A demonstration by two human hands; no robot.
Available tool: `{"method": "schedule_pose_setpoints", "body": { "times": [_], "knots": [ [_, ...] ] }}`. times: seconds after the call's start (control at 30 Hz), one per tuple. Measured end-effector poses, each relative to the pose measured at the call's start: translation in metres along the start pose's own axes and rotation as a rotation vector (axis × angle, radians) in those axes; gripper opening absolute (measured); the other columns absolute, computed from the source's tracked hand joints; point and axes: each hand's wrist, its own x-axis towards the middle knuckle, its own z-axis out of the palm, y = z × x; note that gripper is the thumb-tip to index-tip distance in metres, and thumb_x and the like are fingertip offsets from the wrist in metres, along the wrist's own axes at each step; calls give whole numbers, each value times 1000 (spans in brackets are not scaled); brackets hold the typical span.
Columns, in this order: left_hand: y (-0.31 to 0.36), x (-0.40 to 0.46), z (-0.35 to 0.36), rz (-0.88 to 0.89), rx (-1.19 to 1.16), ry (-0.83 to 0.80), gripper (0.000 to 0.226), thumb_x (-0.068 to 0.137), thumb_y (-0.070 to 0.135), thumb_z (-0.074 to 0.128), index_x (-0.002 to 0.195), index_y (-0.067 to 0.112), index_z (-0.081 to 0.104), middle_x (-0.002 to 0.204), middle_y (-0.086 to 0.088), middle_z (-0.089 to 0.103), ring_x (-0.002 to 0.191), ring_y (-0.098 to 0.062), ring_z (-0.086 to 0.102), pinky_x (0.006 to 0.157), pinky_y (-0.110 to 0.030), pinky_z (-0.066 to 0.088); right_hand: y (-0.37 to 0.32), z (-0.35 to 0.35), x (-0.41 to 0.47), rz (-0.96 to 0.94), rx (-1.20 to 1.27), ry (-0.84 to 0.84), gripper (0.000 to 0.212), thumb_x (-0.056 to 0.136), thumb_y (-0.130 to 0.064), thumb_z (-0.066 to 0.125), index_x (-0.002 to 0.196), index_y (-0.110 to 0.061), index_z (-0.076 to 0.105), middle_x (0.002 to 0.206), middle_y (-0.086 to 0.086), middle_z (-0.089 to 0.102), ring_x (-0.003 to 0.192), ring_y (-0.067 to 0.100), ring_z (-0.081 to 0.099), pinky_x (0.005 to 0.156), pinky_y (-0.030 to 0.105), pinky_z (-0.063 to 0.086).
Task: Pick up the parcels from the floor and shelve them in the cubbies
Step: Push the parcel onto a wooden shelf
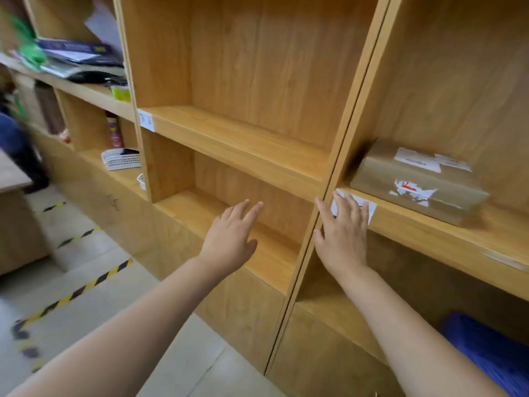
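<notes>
A brown cardboard parcel (418, 181) with white labels and torn tape lies flat on the right-hand cubby shelf (446, 239). My right hand (342, 236) hovers open, fingers spread, in front of that shelf's front edge, to the left of the parcel and apart from it. My left hand (232, 239) is open too, stretched out before the lower middle cubby (229, 196), holding nothing. The upper middle cubby (243, 133) has nothing in it. No parcel on the floor is in view.
The left cubbies hold books and papers (77, 57), a spray can (114, 133) and a white tray (121, 159). A blue crate (486, 348) sits in the lower right cubby. Yellow-black tape (77, 293) runs across the tiled floor; a wooden desk (14, 213) stands left.
</notes>
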Motion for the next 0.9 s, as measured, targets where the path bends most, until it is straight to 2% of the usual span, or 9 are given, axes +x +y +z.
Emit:
{"method": "schedule_pose_setpoints", "body": {
  "times": [0.17,0.43,0.63,0.77,0.83,0.9],
  "knots": [
    [-86,-82,-9,-187,24,-53,77,81,32,57,144,31,13,151,-6,28,131,-28,34,101,-40,36,-98,23,-29,-148,47,-125,64,82,-26,62,139,-24,35,148,15,33,141,32,17,115,53,0],
    [-199,-224,-30,-527,-49,-98,72,83,27,55,144,29,17,151,-6,29,135,-27,30,108,-40,31,-256,52,-79,-374,174,-356,63,87,-30,55,143,-26,27,150,10,30,141,27,18,117,51,3],
    [-260,-330,-55,-772,-50,-99,62,84,24,51,141,27,27,138,-1,47,123,-24,43,98,-37,40,-375,60,-117,-550,295,-471,63,85,-28,55,142,-25,28,148,6,34,140,24,21,116,49,5],
    [-288,-395,-79,-961,-87,-73,58,85,25,52,139,25,32,133,0,52,119,-21,48,90,-33,43,-447,57,-139,-677,422,-516,62,83,-24,58,139,-23,33,143,5,40,135,24,29,115,47,10],
    [-296,-425,-91,-1061,-84,-37,55,85,28,51,138,30,33,131,4,53,115,-18,52,81,-31,45,-479,55,-149,-738,471,-538,63,83,-24,59,139,-23,32,142,4,41,133,23,32,115,44,13],
    [-303,-450,-102,-1139,-53,-11,51,86,32,50,136,32,36,131,7,54,114,-16,54,79,-32,47,-510,53,-157,-800,520,-568,63,83,-24,59,140,-24,31,143,5,40,133,22,32,115,42,16]
  ]
}}
